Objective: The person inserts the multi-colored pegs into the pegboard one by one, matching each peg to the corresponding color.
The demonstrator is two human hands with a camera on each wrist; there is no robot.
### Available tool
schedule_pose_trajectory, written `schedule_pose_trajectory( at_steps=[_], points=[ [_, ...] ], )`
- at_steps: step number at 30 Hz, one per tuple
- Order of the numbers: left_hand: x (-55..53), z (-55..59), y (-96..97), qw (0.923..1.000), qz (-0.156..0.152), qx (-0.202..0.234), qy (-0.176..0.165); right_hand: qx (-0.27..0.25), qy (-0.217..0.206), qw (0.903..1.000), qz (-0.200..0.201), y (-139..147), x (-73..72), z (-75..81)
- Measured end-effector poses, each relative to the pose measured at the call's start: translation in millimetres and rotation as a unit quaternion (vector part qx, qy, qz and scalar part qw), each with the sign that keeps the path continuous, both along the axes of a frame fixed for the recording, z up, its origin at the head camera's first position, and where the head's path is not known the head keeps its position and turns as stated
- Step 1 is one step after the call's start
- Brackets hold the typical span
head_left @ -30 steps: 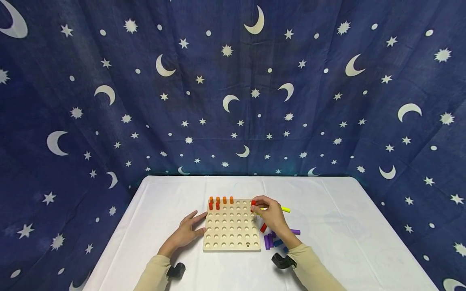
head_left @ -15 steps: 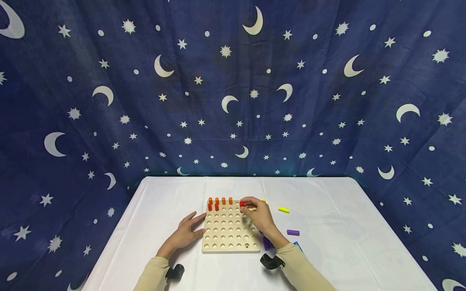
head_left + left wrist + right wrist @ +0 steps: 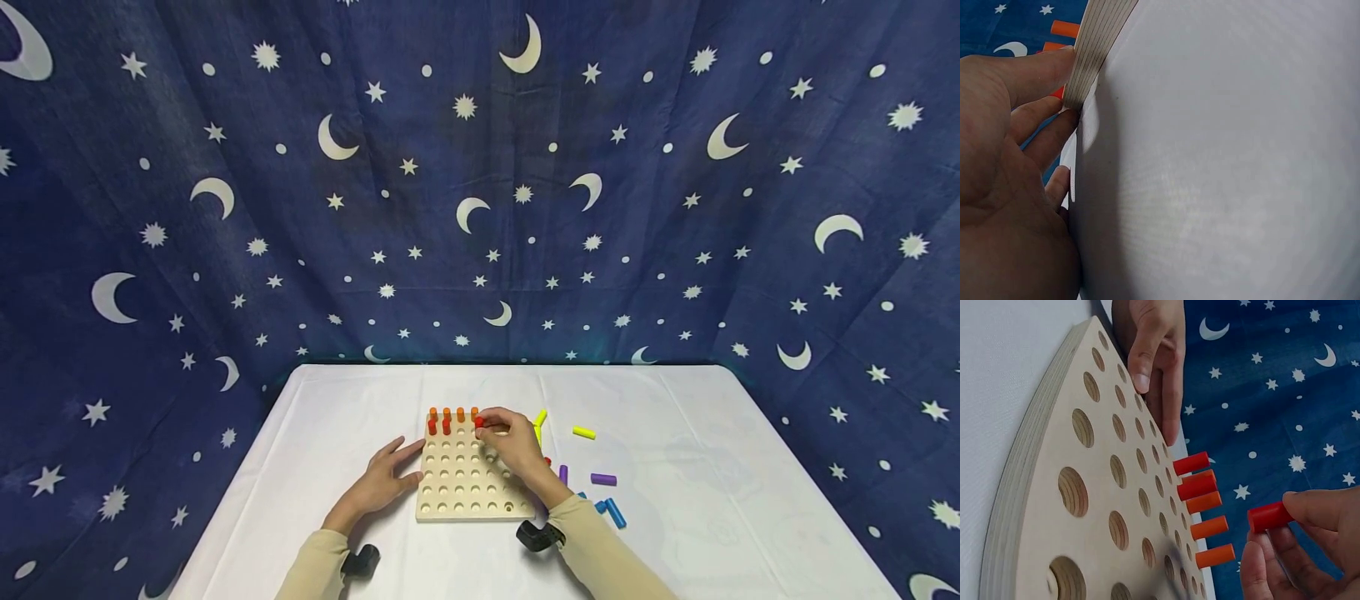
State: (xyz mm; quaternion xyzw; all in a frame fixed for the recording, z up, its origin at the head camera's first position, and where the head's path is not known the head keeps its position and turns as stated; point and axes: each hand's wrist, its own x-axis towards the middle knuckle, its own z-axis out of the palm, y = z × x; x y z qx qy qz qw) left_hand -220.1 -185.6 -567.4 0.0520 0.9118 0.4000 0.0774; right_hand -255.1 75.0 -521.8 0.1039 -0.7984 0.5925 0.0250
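Red peg [image 3: 1269, 517] held above the wooden pegboard [image 3: 467, 482]

At the board's left edge, the left-hand grip [image 3: 386, 482] is laid with its fingers straight and spread, fingertips touched to the wood and nothing grasped. Along the far row, from the left corner, four orange pegs [image 3: 447, 414] are stood upright; one row nearer, two red pegs [image 3: 447, 427] are set at the left. Near the rightmost orange peg, the held red peg is pinched between thumb and fingers of the right-hand grip [image 3: 510, 442], clear of the board. To the board's right, yellow pegs [image 3: 584, 433] are laid on the white tabletop [image 3: 697, 467], with purple pegs [image 3: 603, 479] and blue pegs [image 3: 616, 512] scattered nearer.
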Motion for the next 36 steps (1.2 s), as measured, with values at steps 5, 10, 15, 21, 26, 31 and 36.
schedule_pose_trajectory(
  at_steps=[5,10,15,21,26,31,36],
  points=[
    [0.2,0.3,0.3,1.0,0.003,-0.005,-0.001,0.0,0.0,1.0,-0.002,-9.3,-3.8,-0.6],
    [0.4,0.7,-0.1,1.0,0.004,-0.004,-0.003,0.014,0.005,0.9999,-0.008,-18.4,-9.9,-5.4],
    [0.2,0.9,-0.5,1.0,0.0,0.003,-0.003,0.018,-0.004,0.9997,-0.017,-25.4,-14.7,-11.1],
    [0.7,2.5,0.2,1.0,-0.001,0.005,-0.001,0.016,-0.013,0.9996,-0.02,-31.9,-19.0,-16.3],
    [0.5,2.3,0.3,1.0,-0.002,0.004,-0.002,0.031,-0.015,0.9992,-0.022,-33.9,-21.2,-19.2],
    [0.1,2.9,-0.1,1.0,-0.002,0.006,0.0,0.045,-0.022,0.9985,-0.021,-34.7,-22.8,-21.7],
    [0.3,2.0,0.2,1.0,-0.002,0.0,0.002,0.055,-0.025,0.9979,-0.023,-34.3,-24.2,-24.3]
  ],
)
